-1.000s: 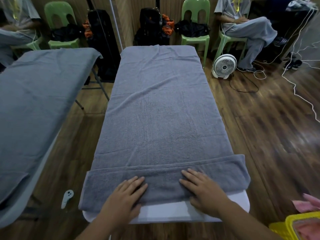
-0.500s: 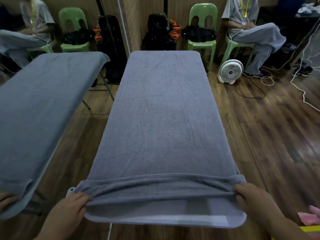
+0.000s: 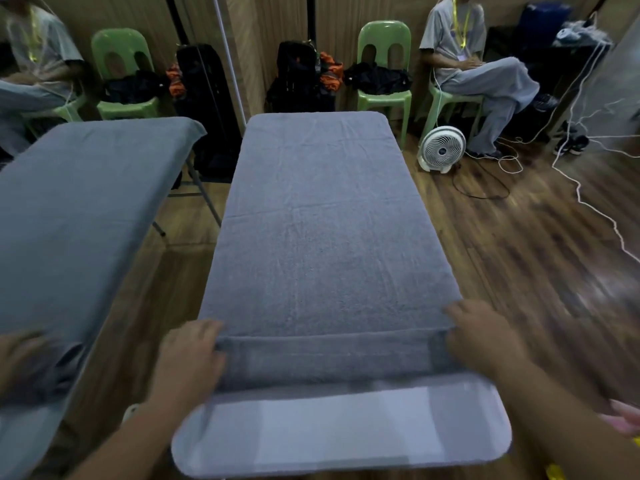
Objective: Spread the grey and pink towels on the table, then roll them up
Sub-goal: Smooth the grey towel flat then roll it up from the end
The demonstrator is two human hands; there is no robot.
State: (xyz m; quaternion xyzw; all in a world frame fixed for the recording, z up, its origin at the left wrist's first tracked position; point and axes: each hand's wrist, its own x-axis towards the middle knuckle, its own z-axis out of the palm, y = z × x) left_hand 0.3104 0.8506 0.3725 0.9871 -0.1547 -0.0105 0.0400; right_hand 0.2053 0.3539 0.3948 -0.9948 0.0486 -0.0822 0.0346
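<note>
A grey towel (image 3: pixel 322 237) lies spread along the narrow table (image 3: pixel 346 438), whose white near end shows bare. The towel's near end is turned over into a low roll (image 3: pixel 329 358) across the table's width. My left hand (image 3: pixel 190 355) grips the roll's left end and my right hand (image 3: pixel 481 337) grips its right end. A bit of pink towel (image 3: pixel 623 419) shows at the right edge, blurred.
A second table under a grey cover (image 3: pixel 79 220) stands to the left, with another person's hand (image 3: pixel 24 358) on its near end. Green chairs (image 3: pixel 384 74), black bags (image 3: pixel 301 77), a seated person (image 3: pixel 478 71), a white fan (image 3: pixel 441 148) and floor cables (image 3: pixel 595 216) lie beyond.
My hands went from lying flat on the folded end's middle to its two outer ends and pushed the roll farther up the table. More white tabletop shows near me.
</note>
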